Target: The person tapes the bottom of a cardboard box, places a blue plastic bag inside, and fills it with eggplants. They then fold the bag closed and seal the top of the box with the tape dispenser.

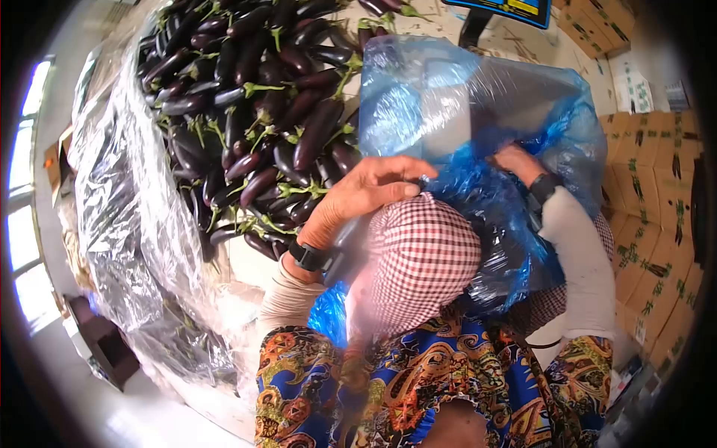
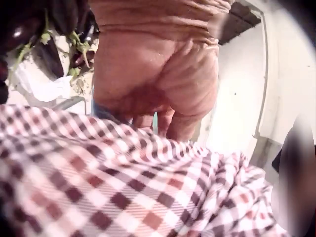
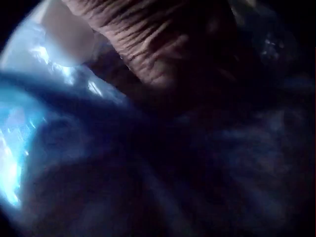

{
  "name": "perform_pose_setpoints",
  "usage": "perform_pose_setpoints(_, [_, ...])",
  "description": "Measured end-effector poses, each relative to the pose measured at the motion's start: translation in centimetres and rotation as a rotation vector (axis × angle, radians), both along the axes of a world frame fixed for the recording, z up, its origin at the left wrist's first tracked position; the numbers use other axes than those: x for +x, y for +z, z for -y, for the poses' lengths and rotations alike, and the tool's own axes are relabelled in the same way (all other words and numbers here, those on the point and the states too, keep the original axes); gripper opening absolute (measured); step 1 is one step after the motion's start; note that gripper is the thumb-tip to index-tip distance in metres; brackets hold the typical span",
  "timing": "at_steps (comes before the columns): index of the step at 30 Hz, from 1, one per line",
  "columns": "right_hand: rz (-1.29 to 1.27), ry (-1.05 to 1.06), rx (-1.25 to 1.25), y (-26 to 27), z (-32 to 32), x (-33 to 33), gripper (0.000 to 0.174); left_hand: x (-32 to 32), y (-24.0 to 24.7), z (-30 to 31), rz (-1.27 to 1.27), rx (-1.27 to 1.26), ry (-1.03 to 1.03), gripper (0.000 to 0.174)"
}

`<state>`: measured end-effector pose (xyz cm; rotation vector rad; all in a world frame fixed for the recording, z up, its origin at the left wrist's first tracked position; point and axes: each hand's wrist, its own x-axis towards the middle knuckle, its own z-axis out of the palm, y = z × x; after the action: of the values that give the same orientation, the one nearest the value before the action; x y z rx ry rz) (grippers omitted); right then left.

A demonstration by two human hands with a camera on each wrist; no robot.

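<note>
Below my left hand [image 1: 373,187] bulges a red-and-white checkered cloth [image 1: 429,261]; the hand's fingers and thumb are bent loosely, with nothing seen between them, beside the gathered edge of a blue plastic bag [image 1: 418,97]. In the left wrist view the same hand [image 2: 155,79] hangs behind the cloth [image 2: 123,187], its fingertips partly covered. My right hand [image 1: 515,160] lies at the bunched middle of the bag, fingers hidden by plastic. The right wrist view is dark: the hand [image 3: 163,49] is against the blue plastic [image 3: 74,128], its fingers not visible.
A large pile of eggplants [image 1: 246,104] covers the surface at upper left, bordered by clear plastic sheeting [image 1: 127,246]. Printed cardboard boxes [image 1: 642,172] are stacked at right. A blue-edged device [image 1: 508,9] stands at the top. Dark plastic [image 1: 515,261] sags below the bag.
</note>
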<state>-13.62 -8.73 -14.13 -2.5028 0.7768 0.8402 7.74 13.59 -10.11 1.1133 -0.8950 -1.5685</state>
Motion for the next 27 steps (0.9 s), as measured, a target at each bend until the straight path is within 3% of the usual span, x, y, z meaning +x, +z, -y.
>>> perform_pose_setpoints(3, [0.03,0.03,0.006,-2.8,-1.3,-1.9,0.032,1.1,-3.1,-3.5,-0.033,-0.002,0.201,0.03])
perform_pose_setpoints(5, [0.036,0.041,-0.002,-4.4,-2.2,-3.0,0.033,2.7,-5.9,-5.6,-0.269,0.05,0.551,0.026])
perform_pose_setpoints(7, [0.044,0.035,-0.003,-5.3,-2.6,-4.0,0.034,4.4,-6.3,-6.4,0.03,0.203,0.864,0.022])
perform_pose_setpoints(9, [0.067,0.022,0.027,-5.3,-2.3,-4.8,0.036,7.0,-9.6,-7.9,0.446,0.249,0.814,0.028])
perform_pose_setpoints(10, [0.092,0.006,0.054,-5.0,-2.2,-5.2,0.036,8.1,-11.6,-8.3,0.442,0.247,0.818,0.028])
perform_pose_setpoints(11, [0.132,-0.01,0.096,-4.5,-1.8,-5.6,0.037,9.0,-13.8,-8.5,0.803,0.192,0.774,0.036])
perform_pose_setpoints(12, [0.202,-0.044,0.181,-3.7,-1.4,-6.0,0.038,9.3,-14.5,-7.9,1.159,0.131,0.713,0.044])
perform_pose_setpoints(13, [0.302,-0.098,0.315,-2.7,-0.8,-6.3,0.038,9.6,-15.3,-7.3,1.15,0.129,0.716,0.044])
perform_pose_setpoints(15, [0.468,-0.205,0.611,-1.8,0.4,-6.3,0.04,9.7,-16.5,-6.0,1.546,0.097,0.607,0.056])
perform_pose_setpoints(16, [0.088,0.012,0.44,-1.6,0.9,-4.5,0.032,9.7,-17.0,-5.5,1.559,0.247,0.51,0.067])
perform_pose_setpoints(17, [-0.289,0.226,0.258,-1.5,1.4,-3.4,0.026,9.8,-17.6,-4.8,1.553,0.242,0.513,0.067])
perform_pose_setpoints(19, [-0.001,0.557,0.172,-6.3,3.4,-7.8,0.029,9.9,-18.6,-4.0,1.541,0.443,0.46,0.073])
perform_pose_setpoints(21, [-0.182,0.164,-0.06,-6.8,1.9,-7.1,0.035,10.4,-19.1,-4.0,1.58,0.44,0.472,0.063])
perform_pose_setpoints(23, [-0.118,0.036,-0.038,-5.8,1.9,-7.5,0.032,11.5,-20.5,-5.3,0.887,0.298,0.645,0.053])
perform_pose_setpoints(24, [-0.052,-0.009,0.017,-4.9,2.0,-7.4,0.031,10.9,-18.7,-5.8,0.726,0.215,0.649,0.047])
perform_pose_setpoints(26, [0.121,-0.149,0.231,-2.4,2.2,-7.2,0.029,9.2,-15.4,-7.5,-0.015,0.408,0.715,0.053])
perform_pose_setpoints(27, [0.213,-0.24,0.363,-0.9,2.1,-7.1,0.028,8.4,-14.7,-8.2,-0.014,0.407,0.716,0.053])
